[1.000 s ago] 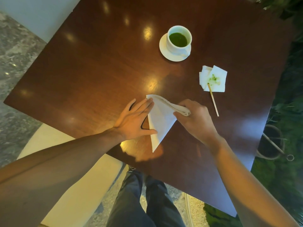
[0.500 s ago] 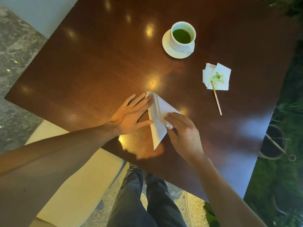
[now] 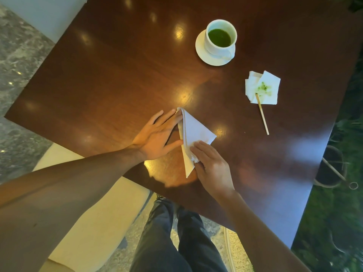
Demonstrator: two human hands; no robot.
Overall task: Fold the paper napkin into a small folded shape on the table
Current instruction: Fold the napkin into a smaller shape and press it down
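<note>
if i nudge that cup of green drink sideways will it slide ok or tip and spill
The cup sits on a saucer, so a push on the cup alone would probably skid it across the saucer rather than move both. The green liquid lies well below the rim, so a gentle nudge likely won't spill. The glossy table looks slick; pushing the saucer should slide the pair easily.

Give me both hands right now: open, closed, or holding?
Left hand: open, straight fingers against the napkin edge.
Right hand: open, fingers flat, pressing the napkin onto the table.
</note>
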